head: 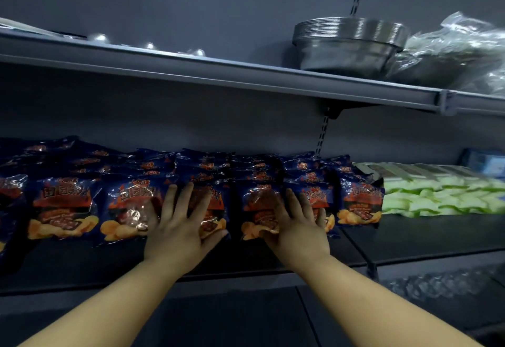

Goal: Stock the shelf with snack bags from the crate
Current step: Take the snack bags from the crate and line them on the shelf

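Observation:
A row of dark blue snack bags [64, 207] with orange print stands on the dark middle shelf [246, 262], with more of them stacked behind. My left hand [180, 226] lies flat with straight fingers on the front of one bag [210, 210] near the middle. My right hand [296, 223] presses flat against the neighbouring bag [259, 210] just to the right. Neither hand grips anything. The crate is out of view.
Pale green packets [442, 196] fill the right part of the same shelf. The shelf above [218, 73] carries a stack of steel bowls [349, 43] and a clear plastic bag [459, 51]. A dark strip of shelf lies bare in front of the bags.

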Tool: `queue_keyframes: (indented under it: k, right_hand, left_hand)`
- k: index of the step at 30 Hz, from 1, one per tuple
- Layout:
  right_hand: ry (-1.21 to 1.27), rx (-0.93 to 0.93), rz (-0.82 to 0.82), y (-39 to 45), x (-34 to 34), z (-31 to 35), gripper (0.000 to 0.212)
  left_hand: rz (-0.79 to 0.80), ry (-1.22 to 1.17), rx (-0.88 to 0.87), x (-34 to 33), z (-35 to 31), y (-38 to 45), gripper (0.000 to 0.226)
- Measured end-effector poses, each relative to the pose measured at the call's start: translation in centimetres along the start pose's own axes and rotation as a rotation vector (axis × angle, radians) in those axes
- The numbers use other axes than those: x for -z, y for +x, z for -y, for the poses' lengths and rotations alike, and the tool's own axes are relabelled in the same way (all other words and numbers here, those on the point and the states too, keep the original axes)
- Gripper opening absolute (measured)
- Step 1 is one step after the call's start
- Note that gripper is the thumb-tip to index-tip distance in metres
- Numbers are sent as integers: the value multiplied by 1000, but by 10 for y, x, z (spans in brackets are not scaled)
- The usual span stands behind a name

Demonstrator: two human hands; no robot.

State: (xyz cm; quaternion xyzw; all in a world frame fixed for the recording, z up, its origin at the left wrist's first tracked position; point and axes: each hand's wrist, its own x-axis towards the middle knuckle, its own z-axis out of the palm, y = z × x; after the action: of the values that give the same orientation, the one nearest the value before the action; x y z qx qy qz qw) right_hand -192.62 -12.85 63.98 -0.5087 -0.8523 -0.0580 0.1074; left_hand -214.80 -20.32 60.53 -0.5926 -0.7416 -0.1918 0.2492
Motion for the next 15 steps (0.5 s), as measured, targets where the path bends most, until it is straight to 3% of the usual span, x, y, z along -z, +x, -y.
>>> queue_keyframes:
  k: [8,15]
  right_hand:
    - [57,-95,-23,-6,13,-86,74]
    - [64,-65,-28,13,2,-175,76]
  left_hand:
    - [-33,5,-24,-4,-76,8,76]
    - [2,-17,-7,-34,-169,26,73]
